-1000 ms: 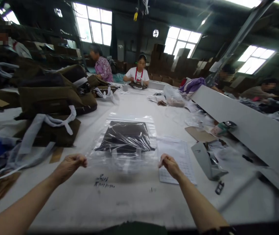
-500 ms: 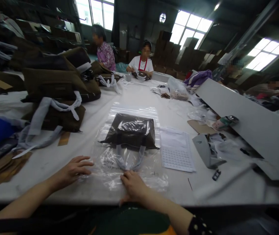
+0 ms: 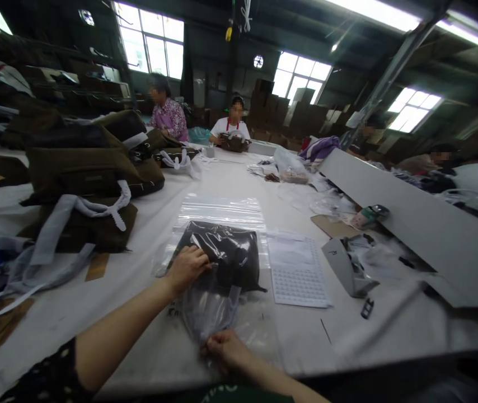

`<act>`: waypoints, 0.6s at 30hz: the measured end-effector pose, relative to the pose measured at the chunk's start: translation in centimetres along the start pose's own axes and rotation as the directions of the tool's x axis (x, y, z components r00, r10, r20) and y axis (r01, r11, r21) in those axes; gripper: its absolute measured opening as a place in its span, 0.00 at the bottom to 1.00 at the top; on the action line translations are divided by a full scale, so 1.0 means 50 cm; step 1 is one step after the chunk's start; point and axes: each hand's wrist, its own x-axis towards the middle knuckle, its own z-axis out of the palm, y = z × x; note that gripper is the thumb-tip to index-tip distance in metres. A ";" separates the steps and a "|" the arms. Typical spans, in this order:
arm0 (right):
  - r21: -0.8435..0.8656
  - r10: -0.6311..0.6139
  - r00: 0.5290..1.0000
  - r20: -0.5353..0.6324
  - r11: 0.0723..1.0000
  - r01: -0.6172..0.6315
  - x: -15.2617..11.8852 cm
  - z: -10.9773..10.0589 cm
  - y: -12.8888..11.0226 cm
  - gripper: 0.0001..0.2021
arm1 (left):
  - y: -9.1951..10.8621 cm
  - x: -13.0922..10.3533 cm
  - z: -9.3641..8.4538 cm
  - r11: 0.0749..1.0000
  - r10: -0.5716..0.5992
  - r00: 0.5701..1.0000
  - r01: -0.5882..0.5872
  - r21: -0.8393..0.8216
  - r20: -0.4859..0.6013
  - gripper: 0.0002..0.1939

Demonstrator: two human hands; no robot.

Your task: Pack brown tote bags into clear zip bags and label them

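Observation:
A dark brown handbag (image 3: 222, 254) lies inside a clear plastic bag (image 3: 222, 208) on the white table, its wrapped handles (image 3: 214, 313) pointing toward me. My left hand (image 3: 188, 270) is over the handbag's left side, fingers curled and pinching the plastic film there. Down at the near end, my right hand (image 3: 226, 347) pinches the plastic bag's edge, close to the tip of the handles. Both layers of film between the hands look pulled up and creased.
Brown handbags (image 3: 79, 168) with wrapped handles are piled at the left. A printed sheet (image 3: 298, 274) lies right of the plastic bag, with a tape dispenser (image 3: 346, 268) beyond it. A long white board (image 3: 411, 224) leans at the right. Co-workers sit at the far end.
My left hand has moved from the table beside the plastic bag up onto the handbag. The right hand has closed on the bag's near edge, and the film has been drawn together. My view has tilted up.

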 end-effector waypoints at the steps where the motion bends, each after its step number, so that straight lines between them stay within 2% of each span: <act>1: 0.010 0.007 1.000 -0.006 1.000 -0.007 0.002 0.000 0.005 0.12 | 0.007 -0.003 0.023 0.999 -0.029 0.999 0.030 0.013 -0.033 0.09; 4: 0.018 -0.002 1.000 0.001 1.000 0.002 0.000 -0.005 0.011 0.11 | 0.036 -0.037 0.079 0.990 -0.127 0.983 0.133 0.039 -0.132 0.09; 7: -0.022 -0.005 0.997 0.074 1.000 0.007 -0.001 -0.010 0.010 0.10 | 0.069 -0.084 0.123 0.984 -0.168 0.971 0.176 0.038 -0.170 0.09; 10: -0.088 -0.047 0.987 0.156 0.994 0.061 0.000 -0.011 0.012 0.13 | 0.089 -0.119 0.164 0.981 -0.168 0.965 0.185 0.067 -0.203 0.18; 13: -0.178 -0.127 0.966 0.226 0.969 0.169 -0.024 -0.030 0.017 0.18 | 0.095 -0.129 0.192 0.976 -0.164 0.962 0.191 0.109 -0.220 0.26; 15: -0.230 -0.226 0.927 0.298 0.926 0.300 -0.060 -0.076 0.019 0.23 | 0.102 -0.126 0.197 0.978 -0.162 0.965 0.185 0.099 -0.206 0.31; 16: -0.219 -0.274 0.893 0.357 0.905 0.365 -0.083 -0.112 0.019 0.24 | 0.107 -0.125 0.197 0.980 -0.166 0.967 0.184 0.076 -0.194 0.33; 17: -0.174 -0.317 0.861 0.398 0.895 0.410 -0.107 -0.159 0.019 0.22 | 0.111 -0.124 0.197 0.981 -0.177 0.967 0.187 0.041 -0.182 0.34; 18: -0.102 -0.363 0.846 0.390 0.896 0.432 -0.132 -0.215 0.020 0.20 | 0.112 -0.125 0.198 0.979 -0.200 0.967 0.201 -0.010 -0.159 0.35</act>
